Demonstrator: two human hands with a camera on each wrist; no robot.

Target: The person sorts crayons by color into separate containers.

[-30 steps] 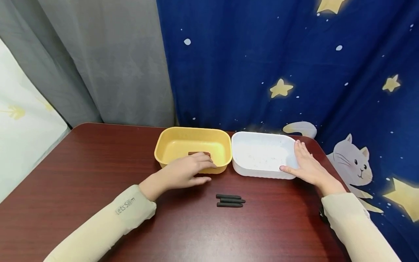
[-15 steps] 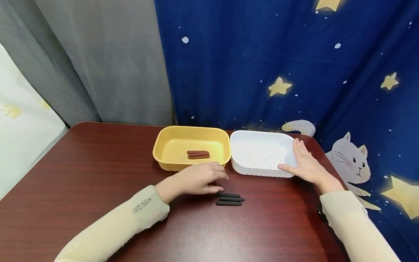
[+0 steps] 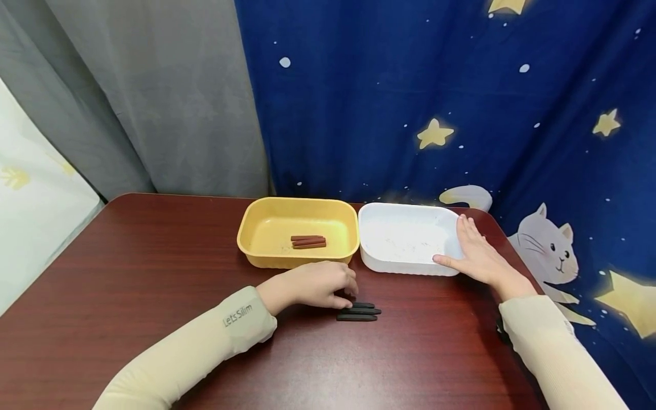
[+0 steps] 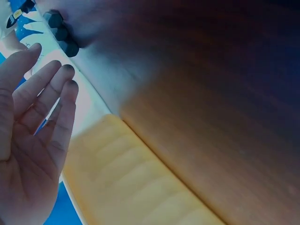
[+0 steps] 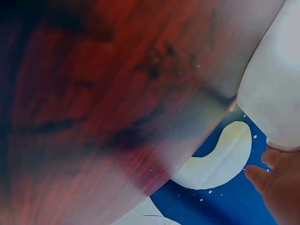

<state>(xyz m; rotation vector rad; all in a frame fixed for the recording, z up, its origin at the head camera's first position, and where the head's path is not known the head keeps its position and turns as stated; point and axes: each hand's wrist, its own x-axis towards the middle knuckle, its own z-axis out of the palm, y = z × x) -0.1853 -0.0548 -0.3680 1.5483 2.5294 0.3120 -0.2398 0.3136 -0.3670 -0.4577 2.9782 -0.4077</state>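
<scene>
Three black crayons [image 3: 357, 318] lie side by side on the table. My left hand [image 3: 318, 285] is over their left end, palm down, thumb tip right at the nearest ones. In the left wrist view the loosely bent fingers of that hand [image 4: 35, 136] hold nothing, and the crayon ends [image 4: 61, 33] show beyond the fingertips. Several reddish-brown crayons [image 3: 309, 242] lie together in the yellow tub [image 3: 263, 228]. My right hand [image 3: 479, 256] rests on the right end of the white tub [image 3: 394, 266], fingers straight along its side and thumb over the front rim.
Both tubs stand side by side near the back edge of the dark red-brown table [image 3: 169, 256]. Small specks lie in the white one. A grey curtain [image 3: 195, 102] and a blue star-patterned curtain [image 3: 348, 97] hang right behind the table.
My left hand has moved from over the yellow tub's front right to the black crayons, uncovering the brown crayons. The right hand stays on the white tub.
</scene>
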